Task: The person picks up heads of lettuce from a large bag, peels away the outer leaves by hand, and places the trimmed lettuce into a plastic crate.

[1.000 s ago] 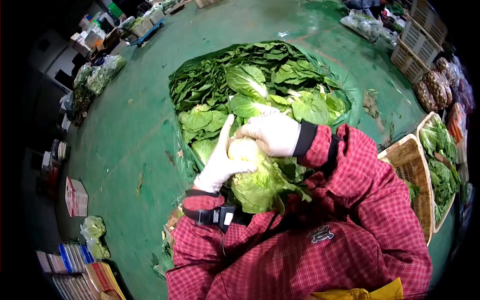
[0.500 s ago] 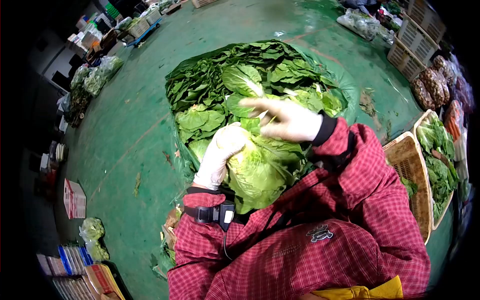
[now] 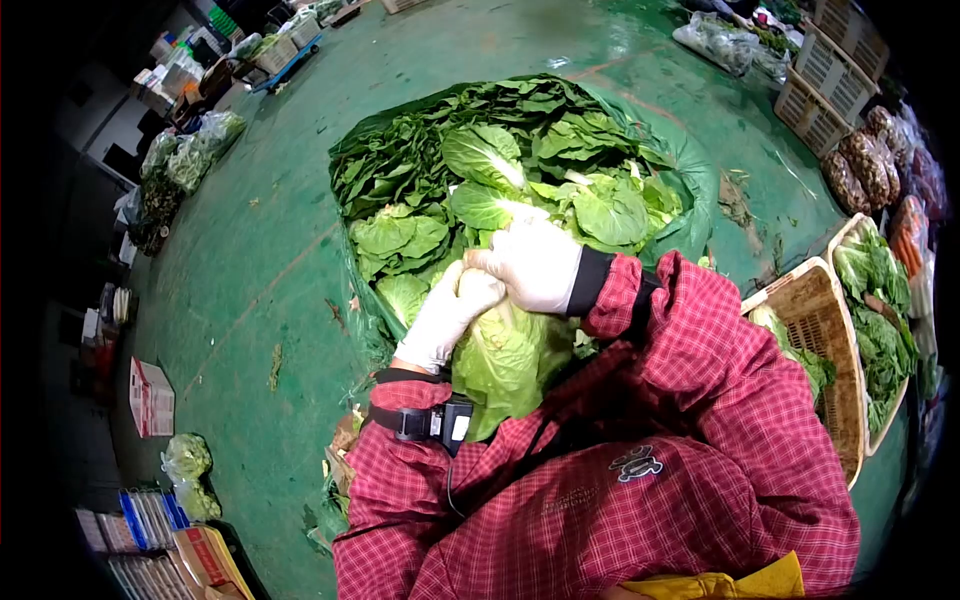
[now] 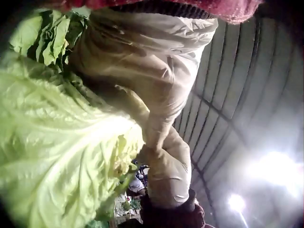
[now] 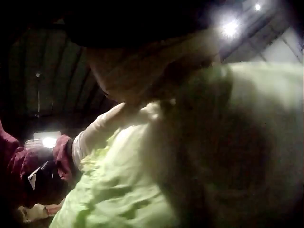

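While my left hand grips the leafy head near its stem end, before my chest and by the heaped greens, my right hand pinches it there too; too hard a tug could tear sound leaves or twist it loose.

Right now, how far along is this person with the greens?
Partway, it seems. Already laid down: dark green leaves heaped in green plastic sheeting. In hand: one pale green leafy head, with the left hand and right hand closed at its upper end. Probably left: finishing this head and setting it down. Whether the greens in the tan plastic crate are waiting or finished, I cannot tell.
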`<state>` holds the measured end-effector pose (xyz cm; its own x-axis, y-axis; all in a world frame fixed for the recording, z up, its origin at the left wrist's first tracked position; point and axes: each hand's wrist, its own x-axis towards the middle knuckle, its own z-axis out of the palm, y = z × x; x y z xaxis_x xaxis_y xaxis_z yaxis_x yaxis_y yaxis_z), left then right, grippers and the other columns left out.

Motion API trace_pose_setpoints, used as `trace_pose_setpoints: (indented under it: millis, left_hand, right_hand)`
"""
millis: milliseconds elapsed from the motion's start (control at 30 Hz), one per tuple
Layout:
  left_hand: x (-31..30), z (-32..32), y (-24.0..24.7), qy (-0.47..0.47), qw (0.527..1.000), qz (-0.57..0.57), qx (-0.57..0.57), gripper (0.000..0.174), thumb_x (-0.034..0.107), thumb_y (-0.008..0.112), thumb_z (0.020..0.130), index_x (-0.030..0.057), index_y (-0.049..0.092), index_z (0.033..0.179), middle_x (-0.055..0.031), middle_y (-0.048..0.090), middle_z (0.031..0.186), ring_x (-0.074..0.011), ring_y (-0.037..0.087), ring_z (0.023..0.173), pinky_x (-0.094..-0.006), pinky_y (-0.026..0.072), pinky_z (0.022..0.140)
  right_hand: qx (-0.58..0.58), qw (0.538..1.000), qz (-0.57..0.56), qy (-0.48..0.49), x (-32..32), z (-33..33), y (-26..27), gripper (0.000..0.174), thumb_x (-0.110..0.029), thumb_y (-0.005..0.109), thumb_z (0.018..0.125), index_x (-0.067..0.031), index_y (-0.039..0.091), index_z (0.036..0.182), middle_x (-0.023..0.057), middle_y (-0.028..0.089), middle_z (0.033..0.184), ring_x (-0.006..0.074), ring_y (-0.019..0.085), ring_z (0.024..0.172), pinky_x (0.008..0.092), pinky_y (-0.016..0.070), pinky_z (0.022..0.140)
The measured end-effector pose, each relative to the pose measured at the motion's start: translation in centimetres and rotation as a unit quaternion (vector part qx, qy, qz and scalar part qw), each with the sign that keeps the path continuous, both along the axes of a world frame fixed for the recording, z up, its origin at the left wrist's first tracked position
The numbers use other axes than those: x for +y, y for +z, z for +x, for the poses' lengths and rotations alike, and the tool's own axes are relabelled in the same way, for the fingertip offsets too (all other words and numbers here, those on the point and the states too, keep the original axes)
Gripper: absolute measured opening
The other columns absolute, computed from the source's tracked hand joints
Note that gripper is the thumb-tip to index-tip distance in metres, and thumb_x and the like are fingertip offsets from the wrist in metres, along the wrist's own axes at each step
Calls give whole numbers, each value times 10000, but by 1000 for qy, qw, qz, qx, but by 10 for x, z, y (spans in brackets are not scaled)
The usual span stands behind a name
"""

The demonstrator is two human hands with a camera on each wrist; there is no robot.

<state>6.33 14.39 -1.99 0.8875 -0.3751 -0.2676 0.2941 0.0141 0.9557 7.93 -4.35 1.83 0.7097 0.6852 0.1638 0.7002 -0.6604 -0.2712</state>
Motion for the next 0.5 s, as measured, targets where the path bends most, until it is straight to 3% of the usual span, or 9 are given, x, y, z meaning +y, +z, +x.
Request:
trace_pose_setpoints:
  millis: [67,200,233,300,333,367,433,467,500]
  left_hand:
    - [4,-4,2,-23,1000,-19,8,572,105,750,805,-23,485,1295,-72,608,1147,-142,581,1056,-275,463,939]
    - [14,-9,-2,-59,994,-93,-12,573,82,738,775,12,509,1296,-64,620,1133,-167,586,1071,-309,451,980]
    - [15,-10,-2,-65,990,-121,-21,577,82,731,776,14,505,1302,-62,622,1132,-173,585,1078,-315,447,989]
    - [16,-10,-8,9,985,-174,-14,543,52,674,814,5,492,1323,-72,605,1198,-193,571,1128,-325,432,1015]
    - [13,-9,-8,46,979,-199,-3,529,43,658,828,3,489,1327,-78,597,1221,-193,565,1142,-322,429,1019]
    - [11,-9,-8,81,971,-223,10,515,34,642,841,2,486,1331,-83,589,1244,-193,560,1156,-320,427,1023]
    - [10,-5,-13,129,965,-228,30,489,15,636,865,-7,483,1329,-96,566,1298,-186,547,1184,-305,419,1031]
    - [9,-2,-20,153,963,-221,29,492,20,645,866,-7,482,1330,-96,567,1296,-183,546,1185,-301,417,1032]
    - [7,0,-28,177,960,-213,30,495,26,653,868,-8,481,1331,-95,569,1293,-179,545,1185,-298,415,1032]
  right_hand:
    - [25,1000,9,14,-2,5,10,262,-166,629,755,-80,719,986,163,671,897,309,656,878,405,526,764]
    - [66,974,218,-4,-27,49,-18,201,-106,579,775,-89,742,890,135,688,889,310,645,906,406,498,863]
    - [30,983,181,-2,-45,71,-30,369,-111,579,786,-103,680,1141,175,662,1090,338,608,1031,409,461,944]
    - [-173,970,116,-129,-48,63,-36,627,-105,595,781,-112,474,1397,211,545,1314,378,523,1182,427,411,1021]
    - [-113,982,108,-105,-49,53,-25,804,-98,622,765,-107,290,1498,219,433,1428,409,434,1281,446,385,1056]
    - [-51,976,209,-26,-45,52,-30,727,-92,632,764,-62,380,1445,217,473,1395,389,472,1254,444,398,1046]
    - [102,953,285,-14,-27,-5,0,585,-110,652,765,-33,505,1326,204,606,1183,348,592,1070,417,471,965]
    - [116,952,284,11,-17,-22,-4,525,-149,668,768,-32,535,1263,183,624,1053,342,612,984,415,505,882]
    - [95,979,177,19,-8,-35,-3,434,-213,668,792,-22,549,1163,166,612,975,349,611,903,432,510,809]
